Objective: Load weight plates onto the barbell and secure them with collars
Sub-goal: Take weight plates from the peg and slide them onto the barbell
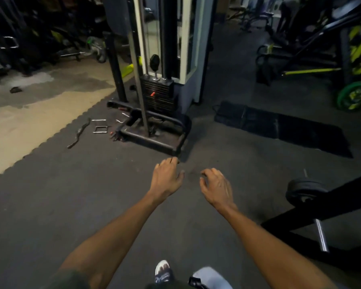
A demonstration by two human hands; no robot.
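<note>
Both arms stretched fwd over the dark rubber floor (92, 205). Left hand (166, 177) and right hand (216, 187) both empty, fingers loosely curled, near each other w/o touching. Black weight plate (304, 189) sits at right, beside a black frame (331, 209), well apart from hands.

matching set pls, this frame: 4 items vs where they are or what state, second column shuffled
1. left hand
2. black weight plate
3. green weight plate
4. weight stack

A. far right, beside the yellow-green machine
B. at the base of the cable machine, red pin in it
C. empty, fingers loosely curled
D. lower right, behind a black frame bar

Pairs: 1-C, 2-D, 3-A, 4-B
</note>
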